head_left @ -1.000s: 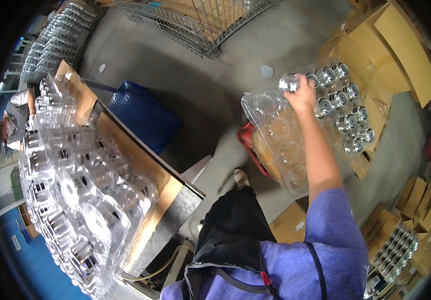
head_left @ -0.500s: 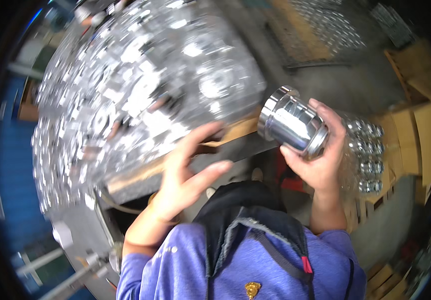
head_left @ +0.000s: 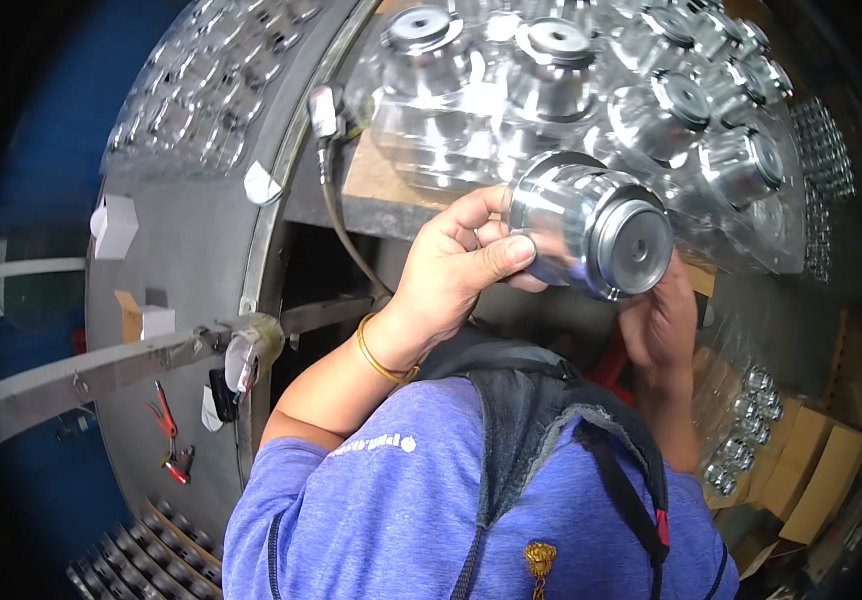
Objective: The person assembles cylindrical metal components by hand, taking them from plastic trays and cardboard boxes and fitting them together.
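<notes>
A shiny stepped metal cylinder [head_left: 591,228] is held up in front of my chest, tilted so that its round end with a small central recess points right and toward me. My left hand [head_left: 461,255] is closed on its left side, thumb on the near face. At its right end is my right hand [head_left: 659,320], curled against the underside, its fingertips hidden behind the metal. Just beyond, similar metal cylinders [head_left: 553,70] stand in clear plastic trays [head_left: 431,135] on the table.
To the left, a grey machine top [head_left: 191,260] carries red-handled pliers [head_left: 166,420], small white boxes [head_left: 116,225] and another tray of parts [head_left: 211,90]. A hose [head_left: 336,200] hangs by the table's edge. Open cardboard boxes [head_left: 816,460] and more trayed parts [head_left: 741,430] lie at lower right.
My view has swung, bringing the left-hand machine top into sight. The cylinder has turned its recessed end rightward. My left hand, open and apart from it before, now grips it.
</notes>
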A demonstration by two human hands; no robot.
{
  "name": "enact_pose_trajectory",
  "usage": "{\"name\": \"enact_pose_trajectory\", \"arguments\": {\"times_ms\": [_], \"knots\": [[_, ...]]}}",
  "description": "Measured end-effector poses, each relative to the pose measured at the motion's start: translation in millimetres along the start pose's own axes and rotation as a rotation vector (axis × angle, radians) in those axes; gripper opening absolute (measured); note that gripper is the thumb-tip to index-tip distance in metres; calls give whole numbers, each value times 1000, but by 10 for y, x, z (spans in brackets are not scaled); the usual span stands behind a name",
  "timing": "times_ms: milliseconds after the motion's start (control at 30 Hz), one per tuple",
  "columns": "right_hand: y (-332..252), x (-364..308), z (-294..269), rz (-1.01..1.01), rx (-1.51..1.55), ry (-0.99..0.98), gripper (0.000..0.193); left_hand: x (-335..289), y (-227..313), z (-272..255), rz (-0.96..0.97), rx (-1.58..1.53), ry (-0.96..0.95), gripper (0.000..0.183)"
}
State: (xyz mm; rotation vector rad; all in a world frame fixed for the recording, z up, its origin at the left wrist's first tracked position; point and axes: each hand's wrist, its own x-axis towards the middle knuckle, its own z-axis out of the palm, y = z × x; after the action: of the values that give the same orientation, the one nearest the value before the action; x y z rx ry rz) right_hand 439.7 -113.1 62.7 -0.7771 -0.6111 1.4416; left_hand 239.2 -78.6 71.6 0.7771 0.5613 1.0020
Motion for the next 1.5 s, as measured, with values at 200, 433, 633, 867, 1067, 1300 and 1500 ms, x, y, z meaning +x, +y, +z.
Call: {"name": "enact_pose_trajectory", "arguments": {"times_ms": [200, 433, 633, 867, 1067, 1300, 1500], "knots": [[166, 89, 266, 244, 114, -128, 30, -205, 191, -161, -14, -66, 24, 47], [141, 127, 246, 297, 22, -121, 29, -245, 128, -120, 7, -112, 66, 60], [28, 115, -26, 314, -22, -75, 25, -184, 5, 86, 33, -9, 84, 44], [-165, 116, -181, 315, 98, -26, 26, -48, -136, 357, 44, 56, 70, 43], [-302, 220, -413, 339, 138, -237, 28, 41, -242, 562, 42, 2, 134, 60], [-342, 202, -524, 341, 240, -166, 39, 44, -321, 651, 100, 57, 277, 47], [-416, 192, -650, 371, 250, -356, 45, -14, -372, 809, 217, 234, 321, 38]]}}
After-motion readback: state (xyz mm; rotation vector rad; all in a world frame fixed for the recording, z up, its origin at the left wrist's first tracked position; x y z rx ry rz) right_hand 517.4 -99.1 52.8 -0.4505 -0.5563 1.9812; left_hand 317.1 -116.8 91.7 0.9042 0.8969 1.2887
